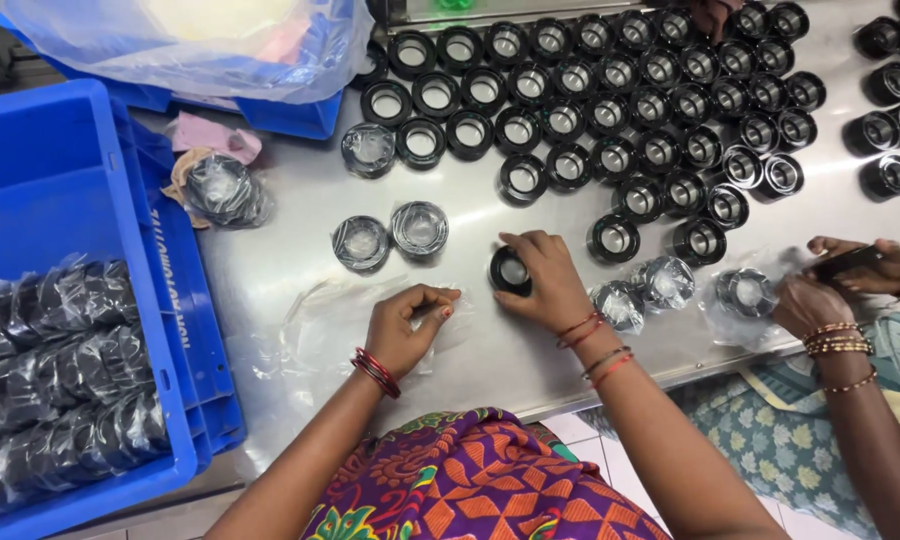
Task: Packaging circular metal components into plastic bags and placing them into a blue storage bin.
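My right hand (542,283) grips a black ring-shaped part with a shiny centre (511,271), tilted on the steel table (490,215). My left hand (407,326) is closed, pinching a clear plastic bag (345,320) that lies flat on the table. Two plastic-wrapped rings (390,236) sit just beyond my left hand. Several unwrapped black rings (610,100) stand in rows across the far side of the table.
A blue crate (120,300) at the left holds several bagged rings. Another wrapped ring (225,190) lies beside it. At the right, a co-worker's hands (850,285) handle a dark object near more wrapped rings (660,290). A plastic-lined blue bin (200,40) stands behind.
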